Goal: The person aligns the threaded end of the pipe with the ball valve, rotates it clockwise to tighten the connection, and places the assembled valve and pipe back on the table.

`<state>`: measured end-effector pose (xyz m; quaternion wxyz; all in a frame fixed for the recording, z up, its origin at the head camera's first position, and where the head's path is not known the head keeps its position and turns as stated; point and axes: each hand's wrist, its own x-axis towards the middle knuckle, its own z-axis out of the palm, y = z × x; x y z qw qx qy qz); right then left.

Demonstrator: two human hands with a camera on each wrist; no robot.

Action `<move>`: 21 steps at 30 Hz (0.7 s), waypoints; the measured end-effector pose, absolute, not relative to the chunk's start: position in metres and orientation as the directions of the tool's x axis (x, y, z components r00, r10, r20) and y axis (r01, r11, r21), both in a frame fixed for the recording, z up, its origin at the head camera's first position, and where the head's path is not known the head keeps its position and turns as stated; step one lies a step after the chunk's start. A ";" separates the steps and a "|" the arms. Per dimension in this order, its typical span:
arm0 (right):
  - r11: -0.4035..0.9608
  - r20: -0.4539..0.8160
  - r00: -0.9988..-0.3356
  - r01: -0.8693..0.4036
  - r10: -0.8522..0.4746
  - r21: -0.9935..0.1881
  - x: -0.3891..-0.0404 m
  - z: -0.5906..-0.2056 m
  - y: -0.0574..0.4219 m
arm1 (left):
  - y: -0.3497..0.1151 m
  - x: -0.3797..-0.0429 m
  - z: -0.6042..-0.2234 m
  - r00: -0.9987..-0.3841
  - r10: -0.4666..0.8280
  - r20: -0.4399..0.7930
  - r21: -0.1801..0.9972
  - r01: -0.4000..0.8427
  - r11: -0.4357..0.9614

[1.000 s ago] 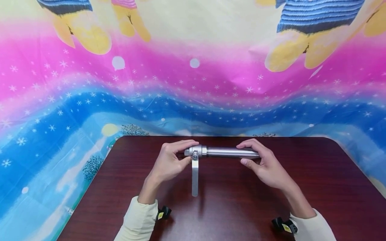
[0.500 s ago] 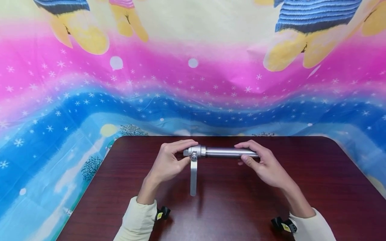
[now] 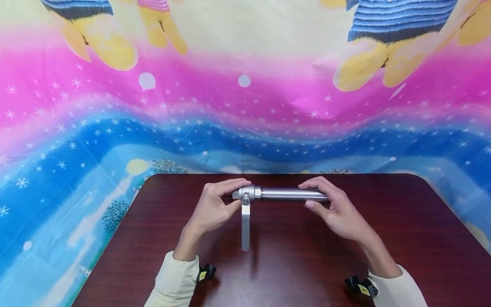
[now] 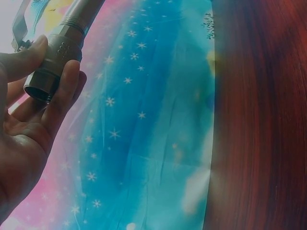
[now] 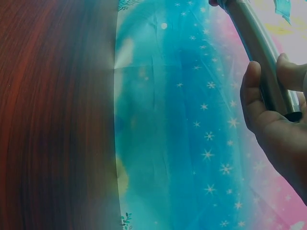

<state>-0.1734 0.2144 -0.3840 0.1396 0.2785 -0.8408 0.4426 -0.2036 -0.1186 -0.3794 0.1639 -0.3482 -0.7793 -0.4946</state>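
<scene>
My left hand (image 3: 215, 204) grips the body of a metal ball valve (image 3: 248, 192), thumb on the near side and fingers over the far side. The valve's flat lever handle (image 3: 246, 230) points toward me. Out of the valve's right end runs a smooth steel pipe (image 3: 284, 194), threaded where they meet. Around the pipe's far right part curls my right hand (image 3: 341, 213). In the left wrist view the valve's open end (image 4: 41, 88) faces the palm. The right wrist view shows the pipe (image 5: 259, 48) between thumb and fingers, its open end near the palm.
Valve and pipe are held level above a dark red wooden table (image 3: 299, 264). A colourful printed cloth (image 3: 245, 106) hangs behind the table's back edge. A black wrist camera (image 3: 207, 272) sits at the left sleeve, another black camera (image 3: 360, 286) at the right sleeve.
My right thumb has moved up over the pipe and then back down to its near lower side. The left hand keeps its grip, and the whole scene shifts slightly left.
</scene>
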 end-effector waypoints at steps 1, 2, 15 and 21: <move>0.452 0.473 -0.811 -0.585 -0.344 -0.673 -0.173 -0.384 0.215 | -0.119 -0.204 -0.379 -0.701 0.382 0.602 0.654 0.707 0.268; 0.448 0.467 -0.814 -0.580 -0.345 -0.680 -0.173 -0.383 0.215 | -0.119 -0.204 -0.380 -0.698 0.384 0.605 0.650 0.711 0.269; 0.423 0.462 -0.814 -0.579 -0.352 -0.697 -0.174 -0.382 0.213 | -0.119 -0.204 -0.379 -0.689 0.383 0.616 0.642 0.720 0.263; 0.451 0.494 -0.801 -0.598 -0.338 -0.662 -0.174 -0.384 0.213 | -0.118 -0.203 -0.379 -0.707 0.379 0.597 0.662 0.701 0.264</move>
